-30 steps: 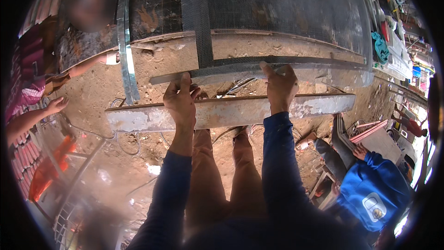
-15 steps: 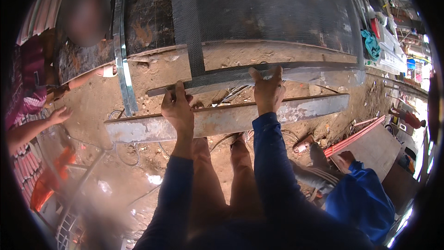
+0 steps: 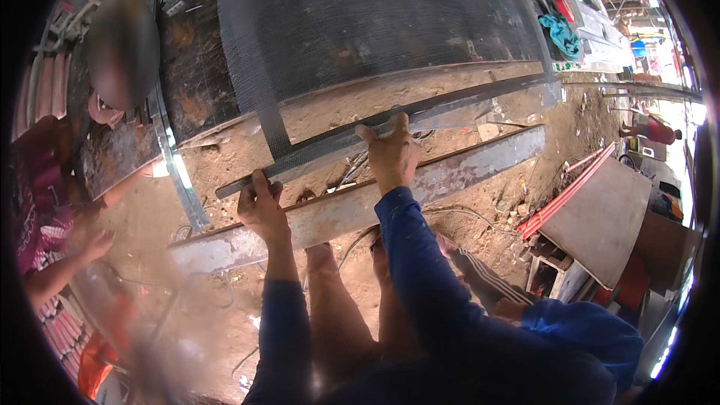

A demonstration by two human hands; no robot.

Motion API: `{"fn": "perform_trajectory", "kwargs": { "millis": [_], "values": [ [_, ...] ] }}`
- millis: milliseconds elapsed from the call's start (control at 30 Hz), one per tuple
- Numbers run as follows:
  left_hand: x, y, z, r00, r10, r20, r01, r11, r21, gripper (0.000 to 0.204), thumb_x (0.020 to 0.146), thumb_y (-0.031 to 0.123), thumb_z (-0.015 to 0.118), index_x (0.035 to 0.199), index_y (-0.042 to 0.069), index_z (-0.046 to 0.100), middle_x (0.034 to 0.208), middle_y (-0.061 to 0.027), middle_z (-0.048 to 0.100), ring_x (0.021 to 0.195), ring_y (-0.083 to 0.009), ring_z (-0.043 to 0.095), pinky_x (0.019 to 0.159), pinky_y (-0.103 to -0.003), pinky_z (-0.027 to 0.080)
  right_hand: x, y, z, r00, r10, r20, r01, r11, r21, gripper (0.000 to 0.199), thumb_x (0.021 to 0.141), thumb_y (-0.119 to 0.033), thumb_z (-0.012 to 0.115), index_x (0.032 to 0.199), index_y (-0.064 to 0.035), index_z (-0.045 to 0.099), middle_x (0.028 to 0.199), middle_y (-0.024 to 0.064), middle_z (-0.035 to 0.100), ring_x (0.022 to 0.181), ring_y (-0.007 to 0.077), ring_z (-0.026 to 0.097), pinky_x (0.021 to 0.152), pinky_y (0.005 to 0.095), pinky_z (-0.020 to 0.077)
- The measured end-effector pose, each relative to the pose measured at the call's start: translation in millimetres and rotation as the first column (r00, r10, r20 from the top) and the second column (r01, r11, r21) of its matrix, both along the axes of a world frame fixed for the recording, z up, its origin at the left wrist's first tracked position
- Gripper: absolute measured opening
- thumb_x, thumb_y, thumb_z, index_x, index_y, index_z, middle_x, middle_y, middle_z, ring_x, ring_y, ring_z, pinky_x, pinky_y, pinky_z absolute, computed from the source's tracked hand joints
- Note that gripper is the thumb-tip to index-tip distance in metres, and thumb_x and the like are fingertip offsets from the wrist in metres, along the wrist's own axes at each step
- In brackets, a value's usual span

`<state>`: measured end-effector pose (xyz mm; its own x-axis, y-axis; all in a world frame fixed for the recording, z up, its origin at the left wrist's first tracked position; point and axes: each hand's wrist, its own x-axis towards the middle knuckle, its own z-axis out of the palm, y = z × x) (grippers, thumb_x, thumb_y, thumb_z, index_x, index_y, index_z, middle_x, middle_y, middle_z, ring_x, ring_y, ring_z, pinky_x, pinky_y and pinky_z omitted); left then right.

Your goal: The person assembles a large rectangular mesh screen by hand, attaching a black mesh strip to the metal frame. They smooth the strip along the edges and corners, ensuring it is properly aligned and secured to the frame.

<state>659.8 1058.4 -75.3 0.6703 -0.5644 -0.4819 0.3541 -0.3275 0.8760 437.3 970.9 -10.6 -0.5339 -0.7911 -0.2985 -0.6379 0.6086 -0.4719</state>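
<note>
Where the mesh (image 3: 390, 30) lies: over the table (image 3: 193, 79), far edge cut off.
Left hand (image 3: 262, 211): pinching the strip (image 3: 232, 187) near its left end, curled fingers partly hidden.
Right hand (image 3: 394, 157): at mesh's near edge; cannot tell whether gripping.

At your twelve o'clock the mesh (image 3: 375, 30) lies over the bench (image 3: 187, 67), its near edge extending past it to your fingers (image 3: 259, 181). A beam (image 3: 330, 217) runs on that edge's six-o'clock side. Bar (image 3: 172, 161) at nine, cloth (image 3: 561, 36) at two; at three, pipes (image 3: 568, 191) border a board (image 3: 596, 217).
</note>
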Motion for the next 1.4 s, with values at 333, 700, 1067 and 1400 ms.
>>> {"fn": "perform_trajectory", "kwargs": {
  "millis": [333, 700, 1067, 1400],
  "values": [
    [5, 6, 7, 0.988, 0.019, -0.152, -0.027, 0.999, -0.047, 0.039, 0.113, 0.026, 0.081, 0.085, 0.003, 0.069, 0.085, -0.0056, 0.073, 0.078, -0.0153, 0.074, 0.079, -0.036, 0.072, -5, 7, -12, 0.988, -0.046, 0.147, 0.054, 0.997, -0.049, 0.071, 0.088, -0.042, 0.101, 0.135, -0.0032, 0.063, 0.107, 0.0300, 0.082, 0.107, 0.0526, 0.079, 0.090, 0.0580, 0.0600],
    [4, 5, 8, 0.991, 0.042, -0.130, -0.046, 0.999, -0.027, 0.044, 0.113, 0.025, 0.081, 0.079, 0.001, 0.066, 0.086, -0.0079, 0.074, 0.077, -0.0152, 0.072, 0.080, -0.038, 0.074, 5, 12, -19, 0.980, -0.068, 0.186, 0.100, 0.981, -0.165, 0.073, 0.092, -0.030, 0.102, 0.143, -0.0109, 0.054, 0.087, 0.0146, 0.077, 0.070, 0.0246, 0.078, 0.064, 0.0413, 0.0637],
    [9, 8, 3, 0.993, 0.070, -0.090, -0.070, 0.998, 0.008, 0.044, 0.111, 0.025, 0.083, 0.083, -0.005, 0.067, 0.082, -0.0094, 0.073, 0.075, -0.0176, 0.077, 0.068, -0.033, 0.069, 4, 15, -28, 0.971, -0.059, 0.234, 0.097, 0.983, -0.156, 0.075, 0.093, -0.036, 0.098, 0.148, -0.0182, 0.050, 0.094, 0.0273, 0.080, 0.096, 0.0504, 0.079, 0.089, 0.0584, 0.0579],
    [5, 4, 14, 0.995, 0.014, -0.094, -0.009, 0.999, 0.050, 0.041, 0.113, 0.022, 0.079, 0.086, -0.005, 0.066, 0.086, -0.0120, 0.074, 0.078, -0.0204, 0.079, 0.072, -0.035, 0.073, -4, 16, -18, 0.959, -0.114, 0.260, 0.152, 0.979, -0.133, 0.071, 0.088, -0.040, 0.101, 0.138, -0.0146, 0.057, 0.097, 0.0238, 0.082, 0.100, 0.0496, 0.079, 0.091, 0.0574, 0.0585]
  ]
}}
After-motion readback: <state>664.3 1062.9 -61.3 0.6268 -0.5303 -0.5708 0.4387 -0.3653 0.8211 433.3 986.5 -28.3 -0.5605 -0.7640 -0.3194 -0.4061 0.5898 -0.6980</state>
